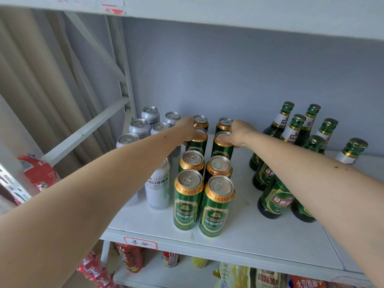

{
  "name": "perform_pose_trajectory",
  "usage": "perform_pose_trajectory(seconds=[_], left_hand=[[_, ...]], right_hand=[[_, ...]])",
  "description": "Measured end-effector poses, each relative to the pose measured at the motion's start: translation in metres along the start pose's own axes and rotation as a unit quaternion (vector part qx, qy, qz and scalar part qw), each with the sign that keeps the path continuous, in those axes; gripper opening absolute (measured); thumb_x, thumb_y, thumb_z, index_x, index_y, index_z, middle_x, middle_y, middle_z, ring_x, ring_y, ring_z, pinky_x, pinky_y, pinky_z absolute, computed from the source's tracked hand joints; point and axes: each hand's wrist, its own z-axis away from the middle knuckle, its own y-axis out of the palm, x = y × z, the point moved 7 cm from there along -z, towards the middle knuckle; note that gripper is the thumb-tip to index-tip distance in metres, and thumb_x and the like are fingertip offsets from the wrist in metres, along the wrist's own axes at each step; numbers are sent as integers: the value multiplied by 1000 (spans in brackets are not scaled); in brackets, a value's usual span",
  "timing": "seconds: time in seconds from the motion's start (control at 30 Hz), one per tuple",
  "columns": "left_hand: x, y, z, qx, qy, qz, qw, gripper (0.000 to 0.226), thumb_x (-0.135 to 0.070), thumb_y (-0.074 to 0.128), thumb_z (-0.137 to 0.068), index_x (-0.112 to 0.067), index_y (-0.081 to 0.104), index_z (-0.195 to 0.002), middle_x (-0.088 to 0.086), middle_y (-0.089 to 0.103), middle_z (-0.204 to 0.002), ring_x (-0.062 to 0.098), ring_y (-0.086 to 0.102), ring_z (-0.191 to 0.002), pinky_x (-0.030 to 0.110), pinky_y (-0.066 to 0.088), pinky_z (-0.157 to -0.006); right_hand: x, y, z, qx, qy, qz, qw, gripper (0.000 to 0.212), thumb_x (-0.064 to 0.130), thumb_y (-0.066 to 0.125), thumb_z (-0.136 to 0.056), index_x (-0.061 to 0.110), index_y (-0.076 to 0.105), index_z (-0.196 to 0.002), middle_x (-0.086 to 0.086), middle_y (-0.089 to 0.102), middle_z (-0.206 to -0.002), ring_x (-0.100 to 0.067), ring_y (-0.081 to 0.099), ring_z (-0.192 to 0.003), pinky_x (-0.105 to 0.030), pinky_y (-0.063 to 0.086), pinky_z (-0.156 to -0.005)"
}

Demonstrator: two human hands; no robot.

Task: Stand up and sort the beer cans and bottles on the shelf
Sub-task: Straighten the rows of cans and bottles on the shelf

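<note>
Green beer cans (216, 206) stand upright in two rows running back across the white shelf (259, 235). My left hand (188, 129) grips the top of a green can (196, 145) in the left row, third from the front. My right hand (239, 133) grips the top of the matching green can (222, 151) in the right row. White cans (159, 183) stand upright in a group to the left. Green glass bottles (274, 200) stand upright on the right, partly hidden by my right forearm.
A shelf board (228, 15) runs overhead. The grey back wall (249, 80) lies close behind the cans. A diagonal frame brace (83, 129) and a curtain are at the left. Snack packets (131, 260) fill the shelf below. A handwritten label (140, 243) sticks to the front edge.
</note>
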Motion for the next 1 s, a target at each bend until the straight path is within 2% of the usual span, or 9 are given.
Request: perform_pose_trajectory(seconds=[0.13,0.27,0.37,0.43,0.67,0.8,0.87,0.93,1.0], left_hand=[[-1,-6,10,-27,12,-8,1000,64,-32,69,-86,-9,40,-138,13,54,-127,27,54,-107,29,47,-81],[-2,-12,26,-31,-7,-21,999,69,-40,68,-86,0,39,-134,7,45,-103,20,46,-95,26,42,-73],[-2,-14,41,-30,3,-36,999,31,-35,67,-87,-10,52,-96,3,50,-83,19,48,-88,18,34,-57],[2,-11,51,-10,-1,-34,999,25,-32,69,-86,-15,51,-81,4,55,-83,20,51,-83,18,36,-57],[12,-2,77,52,-34,-17,998,37,-28,73,-83,-12,63,-115,16,67,-109,22,50,-69,25,44,-63],[9,1,83,71,-37,-19,997,57,-22,73,-82,-15,53,-135,15,62,-119,19,46,-59,25,44,-55],[3,4,86,87,-25,-42,995,62,-23,74,-80,-16,52,-137,13,60,-124,25,58,-72,29,53,-58],[0,6,87,94,-23,-67,993,65,-24,76,-79,-15,51,-138,12,57,-127,32,62,-94,40,60,-74],[-2,7,86,87,-14,-102,991,66,-26,77,-77,-16,52,-137,11,57,-126,31,62,-98,42,60,-76]], right_hand=[[-1,0,8,18,-5,-35,999,39,42,67,-87,7,56,-101,-9,60,-96,-22,60,-85,-27,48,-59],[1,-11,24,-12,-35,-37,999,47,43,72,-81,8,62,-110,-8,65,-107,-23,60,-95,-33,52,-76],[4,-25,46,-60,-57,-35,996,49,40,73,-81,1,66,-109,-15,66,-111,-29,62,-100,-42,53,-86],[6,-30,61,-55,-68,-36,996,52,41,73,-81,-3,67,-109,-18,66,-115,-30,62,-105,-47,51,-93],[4,0,93,70,-57,-83,992,61,45,76,-78,7,62,-123,-9,63,-123,-25,60,-109,-44,53,-92],[5,10,102,85,-52,-126,987,52,38,79,-77,7,64,-117,-10,65,-117,-25,61,-104,-47,55,-88],[7,11,104,83,-56,-119,988,56,37,81,-75,7,62,-119,-11,64,-118,-26,60,-105,-48,54,-89],[8,12,104,80,-57,-107,989,63,37,82,-73,7,61,-124,-10,63,-121,-27,60,-107,-46,54,-89],[8,14,101,73,-57,-93,991,59,38,83,-72,8,64,-120,-8,66,-116,-24,61,-103,-43,54,-87]])
